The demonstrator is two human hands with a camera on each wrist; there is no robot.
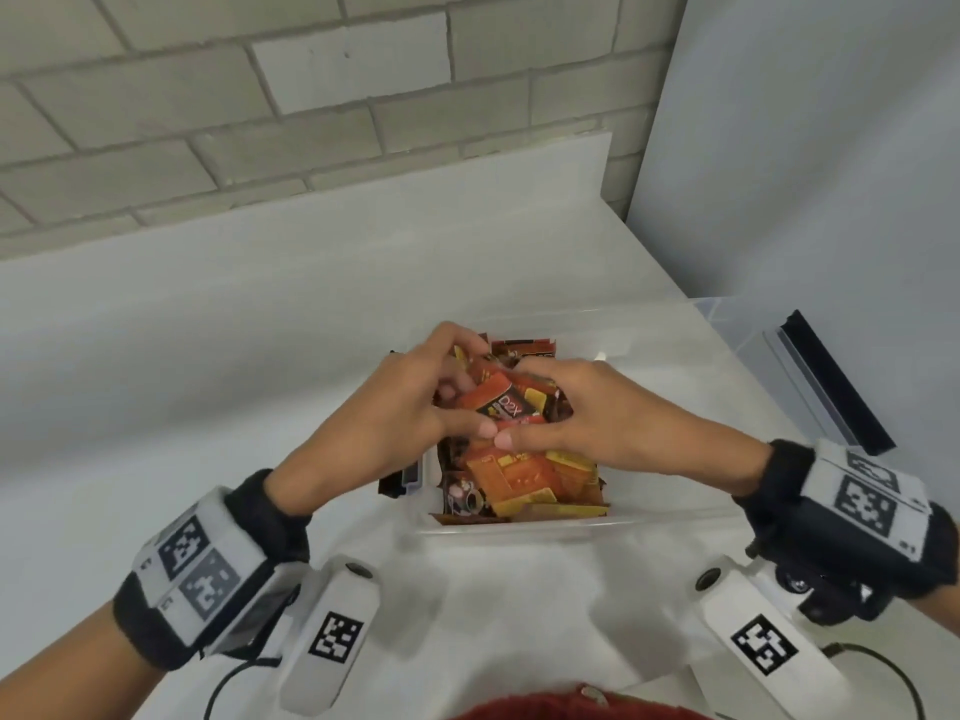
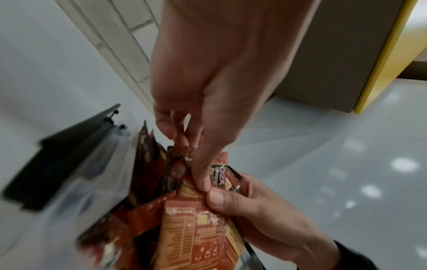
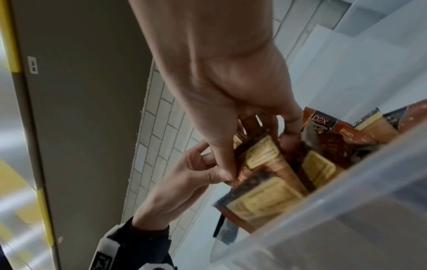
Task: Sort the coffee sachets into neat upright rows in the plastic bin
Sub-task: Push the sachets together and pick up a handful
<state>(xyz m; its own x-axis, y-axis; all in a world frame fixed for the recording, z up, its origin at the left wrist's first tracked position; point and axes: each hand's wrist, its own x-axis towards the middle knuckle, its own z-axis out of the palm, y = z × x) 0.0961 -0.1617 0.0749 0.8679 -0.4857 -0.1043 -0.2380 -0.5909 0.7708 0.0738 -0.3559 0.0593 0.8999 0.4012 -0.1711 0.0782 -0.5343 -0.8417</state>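
Both hands deep in the sachet bin, thumbs touching

Nearest the camera, the clear plastic bin (image 1: 519,524) sits on the white worktop (image 1: 208,356), stuffed with orange, red and yellow coffee sachets (image 1: 524,475) lying jumbled, not in rows. Just past that, the left hand (image 1: 400,407) and right hand (image 1: 587,407) meet over the pile, fingers curled round a bunch of sachets, with a red D2X sachet (image 1: 501,402) held between them. Beyond the bin there's a grey brick wall (image 1: 260,122).

Left hand (image 2: 208,87) pinches coffee sachets (image 2: 198,228) (right hand (image 2: 265,210) too).
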